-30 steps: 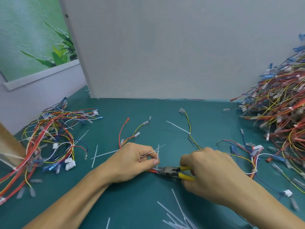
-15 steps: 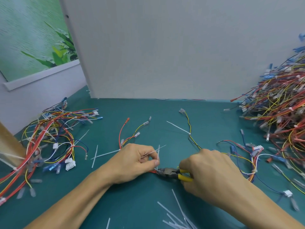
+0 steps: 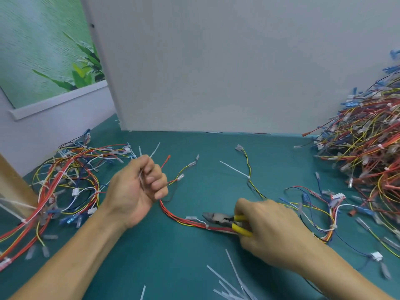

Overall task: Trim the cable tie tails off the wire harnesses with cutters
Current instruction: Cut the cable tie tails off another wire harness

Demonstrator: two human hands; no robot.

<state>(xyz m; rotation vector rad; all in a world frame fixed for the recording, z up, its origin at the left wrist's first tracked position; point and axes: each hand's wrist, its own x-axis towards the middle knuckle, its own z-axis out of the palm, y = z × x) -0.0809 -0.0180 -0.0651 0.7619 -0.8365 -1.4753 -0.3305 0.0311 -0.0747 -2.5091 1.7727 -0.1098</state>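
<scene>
My left hand [image 3: 138,187] is lifted off the mat with its fingers curled round white cable tie tails [image 3: 154,150] that stick up out of the fist. A harness of red and yellow wires [image 3: 184,219] trails from under that hand down to the right. My right hand [image 3: 266,230] grips the yellow-handled cutters [image 3: 225,219], whose dark jaws point left and lie over the red wires on the green mat [image 3: 194,267]. Another white tie [image 3: 234,169] sticks out from a yellow-black wire further back.
A pile of harnesses [image 3: 71,182] lies at the left, a much larger heap [image 3: 368,148] at the right. Cut white tails [image 3: 231,284] are scattered at the front edge. A grey upright board [image 3: 216,61] closes the back. A brown box corner [image 3: 13,191] stands far left.
My left hand has lifted up and to the left, away from the cutters, carrying the white tie tails. The cutters and my right hand have stayed low on the mat.
</scene>
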